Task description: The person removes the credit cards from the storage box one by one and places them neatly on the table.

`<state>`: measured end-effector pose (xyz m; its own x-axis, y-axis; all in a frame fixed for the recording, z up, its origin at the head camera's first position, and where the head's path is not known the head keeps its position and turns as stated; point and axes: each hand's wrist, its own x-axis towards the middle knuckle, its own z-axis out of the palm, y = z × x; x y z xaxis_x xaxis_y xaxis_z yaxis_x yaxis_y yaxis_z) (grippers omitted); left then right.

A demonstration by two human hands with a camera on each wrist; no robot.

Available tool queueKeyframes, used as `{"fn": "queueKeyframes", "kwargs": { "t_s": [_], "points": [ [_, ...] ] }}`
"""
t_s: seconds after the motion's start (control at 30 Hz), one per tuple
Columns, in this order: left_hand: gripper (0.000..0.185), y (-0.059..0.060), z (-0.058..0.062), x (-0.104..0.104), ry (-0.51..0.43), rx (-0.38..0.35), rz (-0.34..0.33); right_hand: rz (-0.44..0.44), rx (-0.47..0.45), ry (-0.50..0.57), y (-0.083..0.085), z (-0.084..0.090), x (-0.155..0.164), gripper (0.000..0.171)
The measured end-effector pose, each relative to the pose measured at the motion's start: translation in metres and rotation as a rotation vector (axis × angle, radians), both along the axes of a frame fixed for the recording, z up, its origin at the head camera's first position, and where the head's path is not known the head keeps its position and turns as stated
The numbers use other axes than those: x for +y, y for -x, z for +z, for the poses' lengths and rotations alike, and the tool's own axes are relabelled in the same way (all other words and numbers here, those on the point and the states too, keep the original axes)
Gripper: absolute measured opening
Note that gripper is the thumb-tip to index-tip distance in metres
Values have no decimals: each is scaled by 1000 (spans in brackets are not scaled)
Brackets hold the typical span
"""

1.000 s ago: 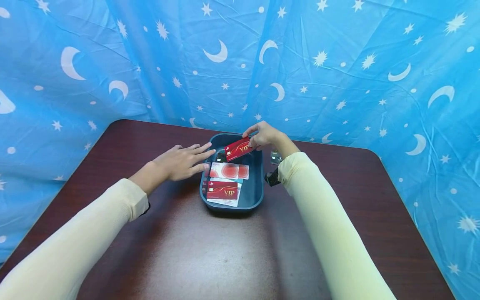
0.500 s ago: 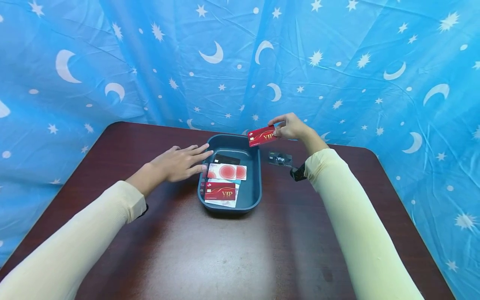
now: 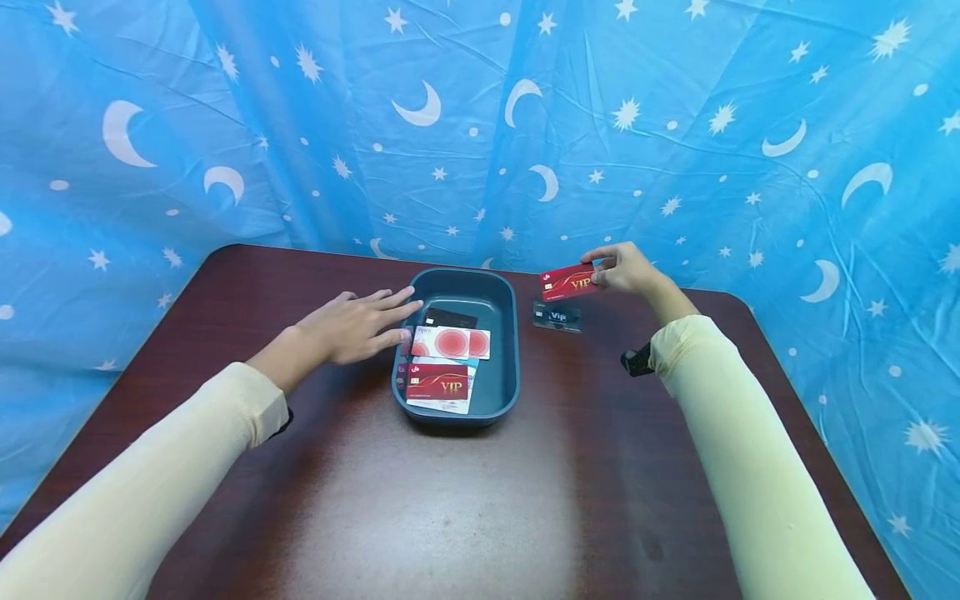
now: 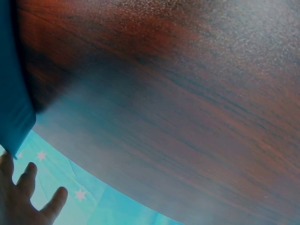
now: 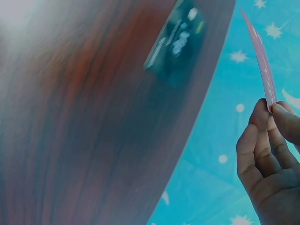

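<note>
My left hand [image 3: 352, 325] is lying flat, fingers straight, steadying the tray [image 3: 504, 367] rim on the table [image 3: 450, 500]. My right hand [image 3: 630, 271] is pinching the red VIP card [image 3: 568, 282] by one edge, in the air above the black card [image 3: 557, 317]. Such a shallow grip is risking a slip; the card may be landing askew.

Head cam high; wrist cams near table [image 3: 465, 500].

Cards [image 3: 442, 367] lie in the tray [image 3: 504, 375]; another card [image 3: 557, 317] lies right of it.
</note>
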<state>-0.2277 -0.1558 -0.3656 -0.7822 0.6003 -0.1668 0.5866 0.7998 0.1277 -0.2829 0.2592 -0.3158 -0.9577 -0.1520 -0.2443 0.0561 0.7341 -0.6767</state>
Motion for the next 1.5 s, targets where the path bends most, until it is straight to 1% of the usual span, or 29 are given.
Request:
{"fn": "queueKeyframes", "kwargs": {
  "t_s": [0.13, 0.4, 0.73, 0.97, 1.17, 1.3, 1.5],
  "points": [
    [64, 0, 0, 0, 3, 5, 0, -21, -14, -10, -3, -7, 11, 40],
    [65, 2, 1, 0, 2, 1, -5, -26, -44, -21, -13, -19, 34, 42],
    [65, 2, 2, 1, 12, -9, -8, -60, -41, -46, -22, -35, 61, 41],
    [65, 2, 0, 0, 12, -14, -2, -67, -61, -34, -24, -42, 70, 41],
    [64, 1, 0, 1, 1, -1, -4, -80, -66, -56, -26, -49, 74, 42],
    [64, 0, -1, 0, 4, 4, -3, -87, -56, -83, -26, -55, 78, 42],
    [64, 0, 0, 2, 6, 2, -2, -86, -2, -146, -26, -64, 81, 36]
  ]
}}
